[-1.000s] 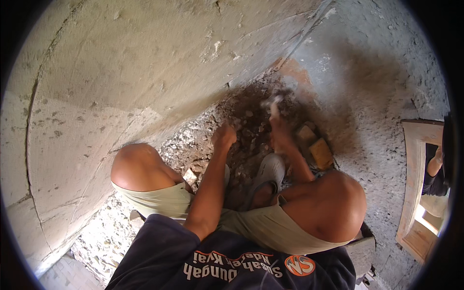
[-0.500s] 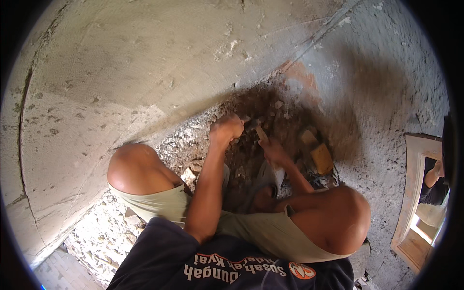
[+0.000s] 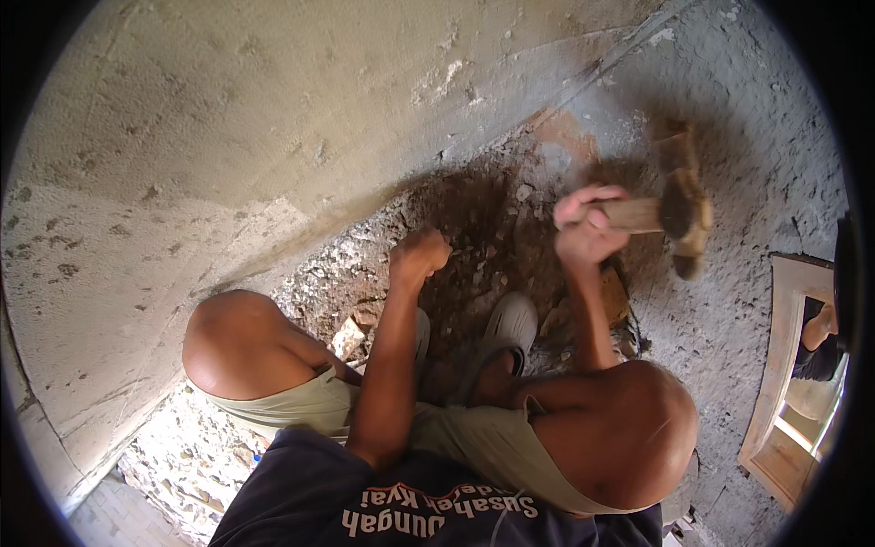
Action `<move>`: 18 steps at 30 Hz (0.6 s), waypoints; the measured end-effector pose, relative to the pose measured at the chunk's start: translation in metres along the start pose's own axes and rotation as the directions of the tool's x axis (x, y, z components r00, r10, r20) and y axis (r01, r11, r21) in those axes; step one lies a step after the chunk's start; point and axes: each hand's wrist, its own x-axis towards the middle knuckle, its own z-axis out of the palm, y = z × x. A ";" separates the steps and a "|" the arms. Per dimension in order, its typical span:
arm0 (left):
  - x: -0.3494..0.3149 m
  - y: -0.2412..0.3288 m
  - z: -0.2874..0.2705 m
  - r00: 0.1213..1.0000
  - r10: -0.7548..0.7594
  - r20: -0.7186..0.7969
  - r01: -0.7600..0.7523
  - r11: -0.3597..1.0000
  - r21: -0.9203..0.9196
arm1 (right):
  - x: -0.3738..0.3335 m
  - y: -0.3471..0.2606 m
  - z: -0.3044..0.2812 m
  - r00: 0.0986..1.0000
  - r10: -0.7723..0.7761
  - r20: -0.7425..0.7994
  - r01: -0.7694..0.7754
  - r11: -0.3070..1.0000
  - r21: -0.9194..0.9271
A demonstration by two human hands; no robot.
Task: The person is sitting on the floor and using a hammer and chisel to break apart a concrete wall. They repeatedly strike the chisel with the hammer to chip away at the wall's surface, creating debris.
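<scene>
My right hand [image 3: 591,223] is raised at the right, its fingers wrapped round the wooden handle of a hammer [image 3: 679,211]. The hammer's head is blurred and stands off to the right, in front of the grey wall. Lower and to the left, my left hand [image 3: 419,256] is closed in a fist over the broken, rubble-strewn ground [image 3: 478,214] at the foot of the wall. Whatever that fist grips is hidden by the fingers.
A rough pale wall [image 3: 228,137] rises at the left and meets a grey wall [image 3: 756,164] at the right. Grey clogs [image 3: 516,319] are on my feet. A yellowish block [image 3: 616,296] lies behind my right forearm. A wood-framed mirror [image 3: 767,374] stands at far right.
My right hand has swung the hammer up and to the right, away from my left fist. The left fist has shifted only slightly down and left.
</scene>
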 end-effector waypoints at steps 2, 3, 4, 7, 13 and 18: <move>-0.001 0.000 0.000 0.999 -0.032 0.012 0.032 0.999 -0.021 | -0.031 0.027 0.016 0.961 0.272 -0.049 -0.276 0.954 -0.115; -0.003 0.000 -0.001 1.000 -0.012 0.019 0.013 0.999 -0.036 | -0.051 0.036 0.019 0.836 0.530 -0.141 -0.548 0.792 -0.269; -0.004 -0.001 -0.002 1.000 0.025 -0.014 -0.026 0.999 -0.046 | -0.067 0.049 0.022 0.911 0.395 -0.122 -0.374 0.663 -0.648; -0.002 -0.007 -0.006 0.999 0.039 0.008 -0.039 0.998 -0.059 | -0.097 0.056 0.001 0.411 0.872 -0.266 -0.760 0.167 -0.628; 0.030 -0.019 0.031 0.977 -0.095 -0.192 0.040 0.962 -0.270 | -0.045 -0.005 -0.023 0.631 0.772 -0.079 -0.724 0.549 -0.418; 0.046 -0.024 0.068 0.966 -0.078 -0.247 -0.127 0.689 -0.714 | 0.002 -0.010 -0.002 0.972 0.234 0.005 -0.233 0.969 -0.080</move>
